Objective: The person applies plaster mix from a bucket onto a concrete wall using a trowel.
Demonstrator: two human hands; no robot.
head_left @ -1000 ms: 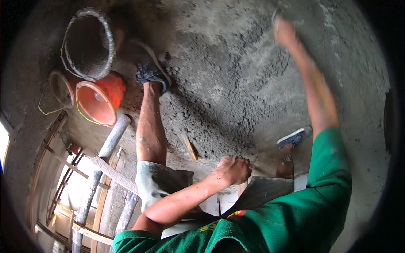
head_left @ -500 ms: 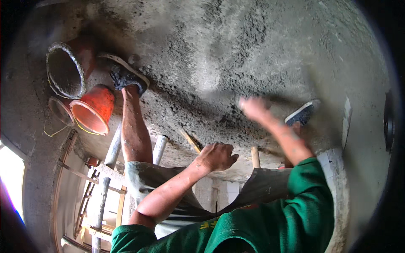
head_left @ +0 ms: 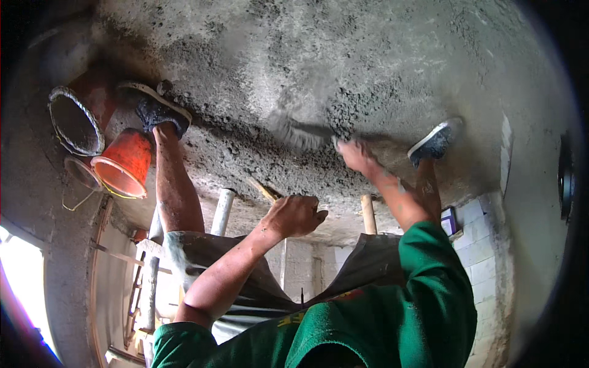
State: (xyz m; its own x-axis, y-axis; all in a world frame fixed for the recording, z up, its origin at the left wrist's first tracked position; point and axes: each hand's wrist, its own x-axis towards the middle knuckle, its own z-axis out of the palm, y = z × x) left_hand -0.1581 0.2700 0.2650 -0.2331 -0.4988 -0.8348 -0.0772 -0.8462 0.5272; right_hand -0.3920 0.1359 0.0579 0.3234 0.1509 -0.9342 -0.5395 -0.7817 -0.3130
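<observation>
My right hand (head_left: 357, 154) reaches out over a rough grey cement surface (head_left: 270, 64), closed on the handle of a trowel-like tool (head_left: 300, 134). Motion smears its grey head, so the exact shape is unclear. Loose dark crumbs of mortar (head_left: 248, 142) lie around and below the tool. Nearer to me, my left hand (head_left: 294, 216) is curled into a fist with its knuckles up. A thin wooden stick (head_left: 262, 187) juts out beside it on the far side; whether the fingers hold the stick is hidden.
At the left stand an orange bucket (head_left: 127, 161), a larger cement-crusted bucket (head_left: 92, 119) and a smaller pail (head_left: 81, 173). My dark shoes (head_left: 161, 110) are planted widely apart. A grey pole (head_left: 223, 211) and a wooden post (head_left: 369, 214) show below. White tiles (head_left: 481, 251) line the lower right.
My right hand stays outstretched while the tool has swept, its head now more visible over the crumbs. The view has shifted slightly, and my left hand remains curled.
</observation>
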